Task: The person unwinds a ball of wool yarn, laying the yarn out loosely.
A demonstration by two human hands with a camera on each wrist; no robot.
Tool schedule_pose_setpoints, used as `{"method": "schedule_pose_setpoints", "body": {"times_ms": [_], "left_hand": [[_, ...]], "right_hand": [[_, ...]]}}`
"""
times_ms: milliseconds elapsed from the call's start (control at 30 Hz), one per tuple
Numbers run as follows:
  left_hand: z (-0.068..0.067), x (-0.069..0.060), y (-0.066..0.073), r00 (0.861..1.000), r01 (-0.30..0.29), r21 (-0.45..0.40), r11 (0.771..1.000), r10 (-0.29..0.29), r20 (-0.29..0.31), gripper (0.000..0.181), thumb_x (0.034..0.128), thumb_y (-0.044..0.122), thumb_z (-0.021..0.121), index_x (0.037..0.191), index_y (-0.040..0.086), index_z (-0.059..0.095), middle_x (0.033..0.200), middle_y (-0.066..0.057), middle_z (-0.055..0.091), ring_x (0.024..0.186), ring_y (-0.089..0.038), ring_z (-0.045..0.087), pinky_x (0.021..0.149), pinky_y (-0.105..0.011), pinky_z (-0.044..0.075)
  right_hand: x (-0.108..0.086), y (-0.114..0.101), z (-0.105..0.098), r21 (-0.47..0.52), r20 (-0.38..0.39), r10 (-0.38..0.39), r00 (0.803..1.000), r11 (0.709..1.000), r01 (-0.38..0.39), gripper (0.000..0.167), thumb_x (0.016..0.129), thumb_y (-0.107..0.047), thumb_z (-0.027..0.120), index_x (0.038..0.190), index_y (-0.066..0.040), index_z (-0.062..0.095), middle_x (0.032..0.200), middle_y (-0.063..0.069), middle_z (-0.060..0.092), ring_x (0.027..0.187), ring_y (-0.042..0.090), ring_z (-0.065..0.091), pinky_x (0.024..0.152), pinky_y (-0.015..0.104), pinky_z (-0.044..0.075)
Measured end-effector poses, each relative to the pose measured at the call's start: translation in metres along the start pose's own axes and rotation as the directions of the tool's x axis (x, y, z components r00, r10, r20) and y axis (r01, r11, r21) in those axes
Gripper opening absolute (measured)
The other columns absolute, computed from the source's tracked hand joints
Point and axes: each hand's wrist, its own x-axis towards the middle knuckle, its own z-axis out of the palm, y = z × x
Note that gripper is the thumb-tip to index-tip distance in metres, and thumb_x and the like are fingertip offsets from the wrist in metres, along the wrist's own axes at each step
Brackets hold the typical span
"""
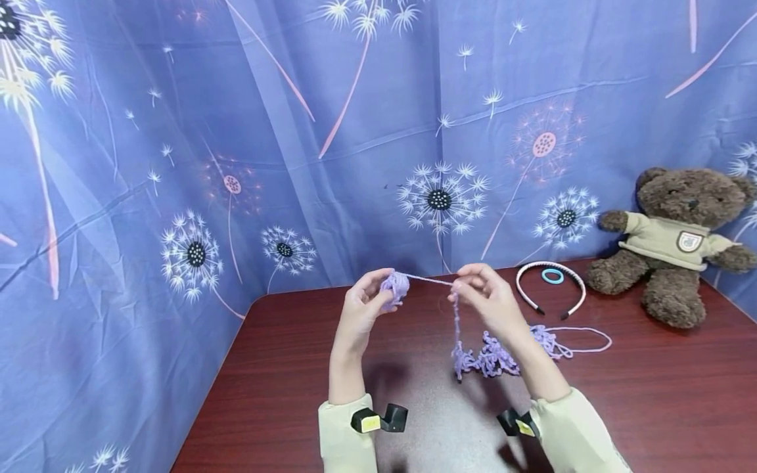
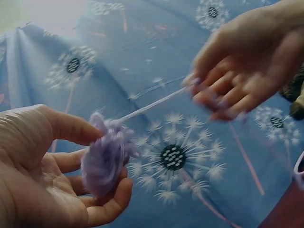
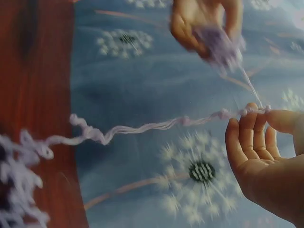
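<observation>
My left hand point(image 1: 359, 312) holds a small lilac ball of yarn point(image 2: 108, 159) between thumb and fingers, raised over the table. From the ball a strand point(image 1: 430, 280) runs taut across to my right hand point(image 1: 491, 303), which pinches it between thumb and fingertips. Below the right fingertips hangs a knotted, chain-like length of the same yarn point(image 3: 142, 128). It leads down to a loose, crumpled lilac crocheted-looking piece point(image 1: 495, 358) on the table, partly hidden behind the right forearm. A yarn loop point(image 1: 591, 340) sticks out to its right.
On the dark red table point(image 1: 284, 368) lie a white headband point(image 1: 520, 279) and a blue ring point(image 1: 552, 270) inside its curve. A brown teddy bear point(image 1: 671, 243) sits at the right rear. Behind hangs a blue dandelion-print curtain point(image 1: 355, 197); both sleeves carry black wrist mounts point(image 1: 395, 418).
</observation>
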Motion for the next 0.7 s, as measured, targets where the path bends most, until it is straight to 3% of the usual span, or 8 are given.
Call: {"method": "schedule_pose_setpoints", "body": {"times_ms": [200, 367, 600, 700], "left_hand": [[-0.012, -0.002, 0.003, 1.000, -0.004, -0.026, 1.000, 0.003, -0.012, 0.035, 0.0842, -0.011, 0.052, 0.119, -0.017, 0.052, 0.091, 0.004, 0.062, 0.076, -0.006, 0.060, 0.065, -0.022, 0.055], [-0.014, -0.003, 0.005, 0.999, -0.012, -0.089, 0.996, 0.009, -0.032, 0.034, 0.0840, -0.011, 0.056, 0.117, -0.007, 0.053, 0.087, 0.003, 0.059, 0.077, -0.007, 0.059, 0.068, -0.023, 0.056], [-0.019, -0.004, 0.006, 0.999, -0.040, -0.136, 0.990, 0.039, -0.010, 0.044, 0.0850, -0.012, 0.055, 0.128, -0.005, 0.049, 0.095, 0.000, 0.061, 0.075, -0.010, 0.063, 0.072, -0.024, 0.058], [-0.020, -0.005, 0.007, 0.998, -0.069, -0.182, 0.981, 0.069, -0.004, 0.037, 0.0868, -0.011, 0.054, 0.121, 0.000, 0.057, 0.094, 0.002, 0.065, 0.077, -0.011, 0.064, 0.073, -0.025, 0.058]], "right_hand": [[0.002, -0.013, -0.026, -0.012, -0.101, -0.077, 0.992, 0.997, 0.076, 0.025, 0.094, 0.005, 0.055, 0.101, -0.019, 0.057, 0.080, -0.011, 0.068, 0.073, 0.003, 0.067, 0.076, 0.014, 0.055], [0.002, -0.019, -0.042, 0.008, -0.152, -0.125, 0.980, 0.992, 0.128, 0.027, 0.094, 0.006, 0.053, 0.100, -0.019, 0.059, 0.079, -0.008, 0.068, 0.072, 0.004, 0.067, 0.071, 0.013, 0.052], [0.002, -0.025, -0.065, 0.066, -0.264, -0.179, 0.948, 0.977, 0.204, 0.026, 0.092, 0.011, 0.053, 0.099, -0.013, 0.062, 0.077, -0.007, 0.069, 0.068, 0.004, 0.067, 0.071, 0.012, 0.054], [0.002, -0.026, -0.076, 0.125, -0.307, -0.173, 0.936, 0.968, 0.220, 0.022, 0.092, 0.011, 0.054, 0.098, -0.009, 0.062, 0.076, -0.005, 0.069, 0.067, 0.005, 0.068, 0.068, 0.013, 0.054]]}}
